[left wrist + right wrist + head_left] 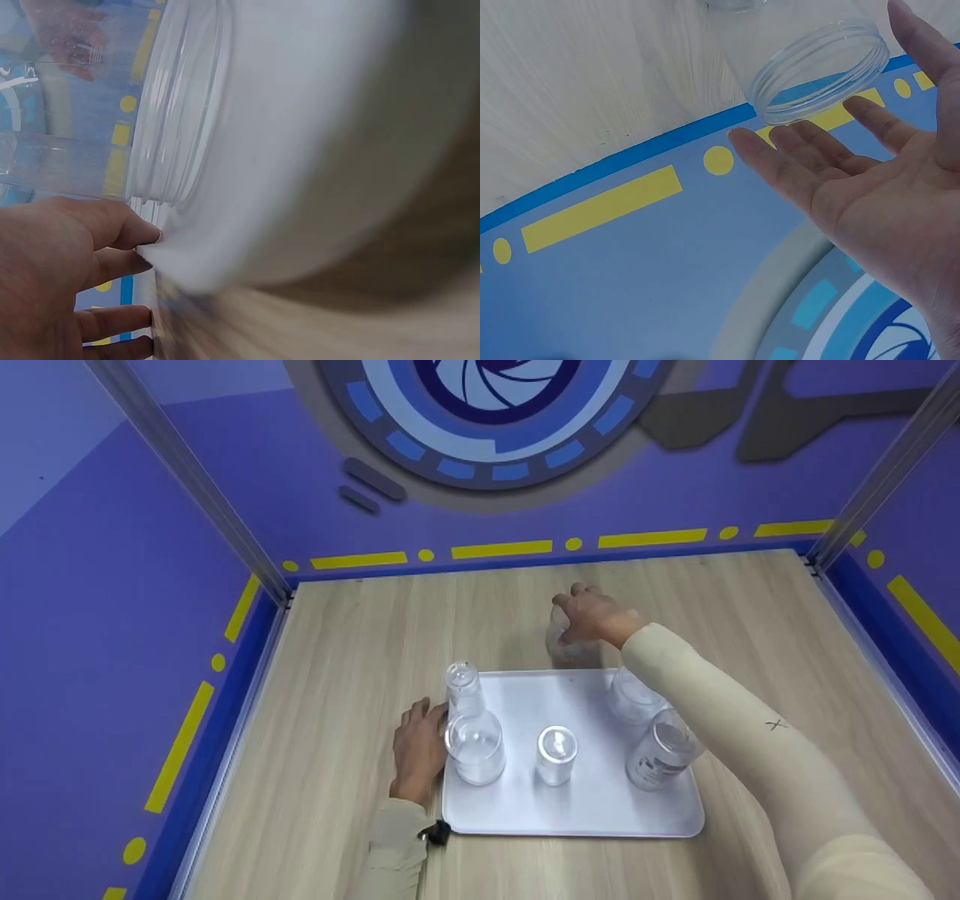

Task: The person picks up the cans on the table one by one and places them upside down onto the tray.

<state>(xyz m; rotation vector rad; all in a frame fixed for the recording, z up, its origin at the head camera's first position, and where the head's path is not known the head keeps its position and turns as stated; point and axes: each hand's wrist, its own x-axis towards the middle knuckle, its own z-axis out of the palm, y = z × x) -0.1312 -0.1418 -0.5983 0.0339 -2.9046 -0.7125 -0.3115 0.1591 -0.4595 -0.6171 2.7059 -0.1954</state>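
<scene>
My left hand [418, 746] is at the left edge of a white tray [517, 810]; in the left wrist view its thumb and index finger pinch the tray's rim [180, 270]. Close above those fingers, a clear jar's threaded end [184, 105] faces the tray. Past the tray's far edge, my right hand [589, 615] is over a clear jar [559, 649]. From the right wrist, that hand [870, 169] has its fingers spread beside the jar's threaded mouth [817, 71]. The hand hides part of the jar in the head view.
On the tray stand a narrow clear container [463, 686], a wide jar [476, 750], a small container [556, 757] at the middle, a clear jar [630, 697] and a printed jar [660, 757] at the right. Blue panels [247, 525] border the wooden table [337, 675].
</scene>
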